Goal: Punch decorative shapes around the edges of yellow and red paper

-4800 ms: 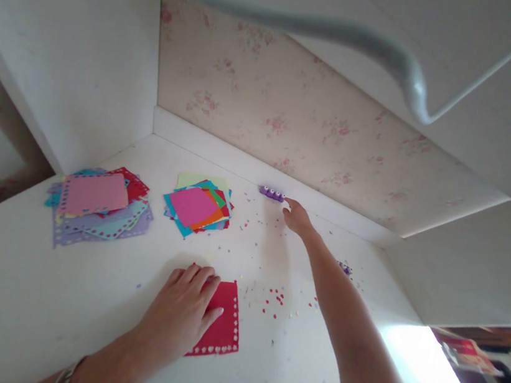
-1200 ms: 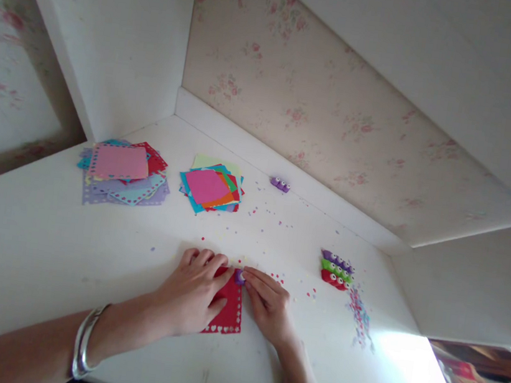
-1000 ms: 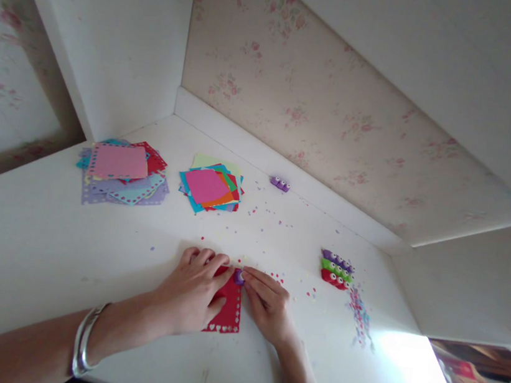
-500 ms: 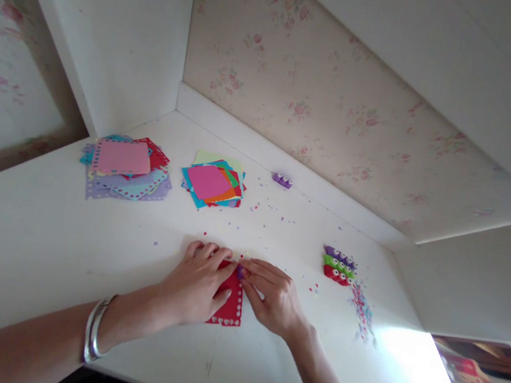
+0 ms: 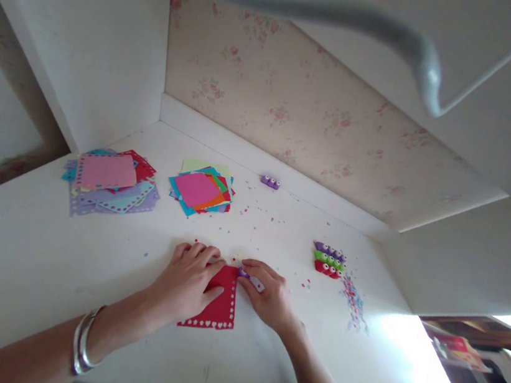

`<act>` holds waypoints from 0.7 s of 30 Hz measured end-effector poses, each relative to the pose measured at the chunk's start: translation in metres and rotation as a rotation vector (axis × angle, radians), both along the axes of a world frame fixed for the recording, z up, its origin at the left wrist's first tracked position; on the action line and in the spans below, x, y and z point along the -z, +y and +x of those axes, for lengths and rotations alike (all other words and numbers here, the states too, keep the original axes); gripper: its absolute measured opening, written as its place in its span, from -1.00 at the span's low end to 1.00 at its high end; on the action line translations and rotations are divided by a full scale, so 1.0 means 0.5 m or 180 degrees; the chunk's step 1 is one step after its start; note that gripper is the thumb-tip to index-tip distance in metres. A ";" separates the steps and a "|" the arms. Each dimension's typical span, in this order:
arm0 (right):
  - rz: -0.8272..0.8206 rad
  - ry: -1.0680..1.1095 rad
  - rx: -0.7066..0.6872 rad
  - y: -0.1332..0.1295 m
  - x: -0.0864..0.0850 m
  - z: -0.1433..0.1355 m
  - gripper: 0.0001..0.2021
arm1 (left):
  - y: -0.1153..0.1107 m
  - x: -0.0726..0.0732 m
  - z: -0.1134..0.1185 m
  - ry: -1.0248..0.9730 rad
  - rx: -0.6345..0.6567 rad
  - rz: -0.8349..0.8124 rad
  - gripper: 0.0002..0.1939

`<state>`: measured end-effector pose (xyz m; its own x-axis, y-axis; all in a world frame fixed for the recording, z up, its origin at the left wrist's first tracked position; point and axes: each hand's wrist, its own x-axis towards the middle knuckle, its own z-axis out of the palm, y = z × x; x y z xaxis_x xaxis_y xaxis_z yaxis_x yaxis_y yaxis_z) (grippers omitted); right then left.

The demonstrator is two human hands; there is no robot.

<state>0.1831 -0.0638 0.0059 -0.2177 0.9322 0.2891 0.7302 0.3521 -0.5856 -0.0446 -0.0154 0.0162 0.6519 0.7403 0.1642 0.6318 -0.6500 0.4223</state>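
A red sheet of paper point(image 5: 221, 297) lies on the white table, with small star and heart cut-outs along its right and lower edges. Spread over the sheet's upper left part, my left hand point(image 5: 190, 277) presses it down, fingers apart. My right hand point(image 5: 269, 291) pinches a small purple paper punch point(image 5: 243, 272) at the sheet's top right corner. Its fingers partly cover the punch, so I cannot tell whether it is pressed.
Punched coloured sheets point(image 5: 107, 172) are piled at the left, beside a stack of coloured paper point(image 5: 196, 190). Purple punches point(image 5: 270, 182) stand by the wall. Rows of purple, green and red punches point(image 5: 330, 260) sit at right near a confetti heap point(image 5: 354, 302). A blurred pale cord point(image 5: 308, 7) crosses the top.
The camera view has shifted, and a pale cord now crosses its top. More of the red sheet's lower edge shows. Both hands stay at the sheet, the right still holding the purple paper punch.
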 end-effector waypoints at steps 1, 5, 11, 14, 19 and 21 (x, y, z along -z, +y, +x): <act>-0.0021 0.0047 0.0084 -0.001 -0.001 0.012 -0.83 | 0.000 0.000 0.000 0.0001 0.0010 -0.0008 -0.65; -0.0075 -0.0012 0.0253 -0.010 -0.018 0.066 -0.76 | 0.001 0.000 -0.001 0.0012 0.0026 -0.0015 -0.66; 0.0058 -0.0302 0.0459 -0.022 -0.028 0.110 -0.86 | 0.003 0.006 0.001 -0.0003 0.0088 -0.0010 -0.67; -0.0037 -0.0313 0.0571 -0.021 -0.033 0.121 -0.86 | 0.005 0.017 0.003 -0.0079 0.0151 0.0006 -0.66; -0.0018 -0.0263 0.1048 0.004 -0.074 0.193 -0.83 | 0.010 0.038 0.006 -0.0143 0.0224 0.0108 -0.63; 0.0066 -0.0442 0.1445 0.024 -0.096 0.253 -0.80 | 0.011 0.041 0.006 -0.0120 0.0229 0.0151 -0.63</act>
<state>0.3097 -0.0516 0.0540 0.1724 0.9364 0.3058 0.8838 -0.0100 -0.4678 -0.0416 -0.0097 -0.0042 0.6959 0.6825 0.2234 0.5669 -0.7130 0.4125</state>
